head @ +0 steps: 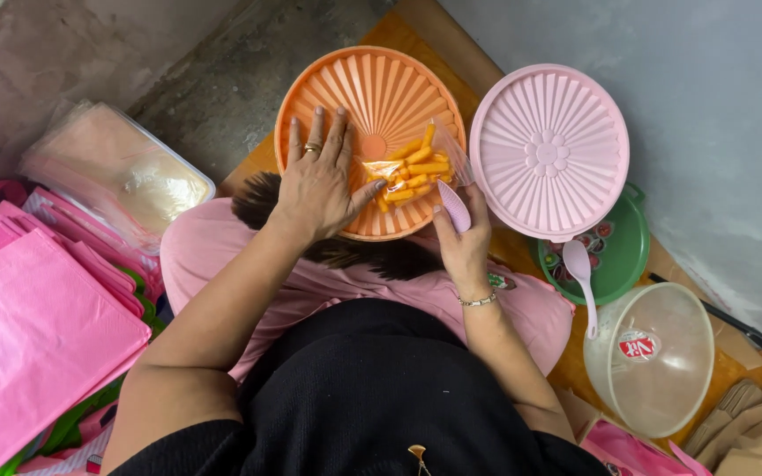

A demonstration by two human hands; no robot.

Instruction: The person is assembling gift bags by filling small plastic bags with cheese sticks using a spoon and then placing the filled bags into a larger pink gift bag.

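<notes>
Floor matting (416, 35) of orange-brown colour lies under everything, and a stack of pink bags (28, 326) fills the left side beside a clear plastic packet (116, 172) of pale sheets. Next in size come the round lids: an orange ribbed lid (372, 88) rests on the person's lap, and a pink ribbed lid (549, 150) lies just beside it to the right, covering part of a green tray (632, 256). A clear bowl (654, 357) sits near that tray, with a pink spoon (582, 278) lying between them. The left hand (319, 181) is spread flat on the orange lid, fingers open and grasping nothing (a ring shows on one finger), its thumb touching a small clear bag (412, 167) of orange snack sticks that lies on the lid. The right hand (465, 242) is closed around a small pink scoop (453, 205), held upright at the bag's right edge; a bracelet circles the wrist.
</notes>
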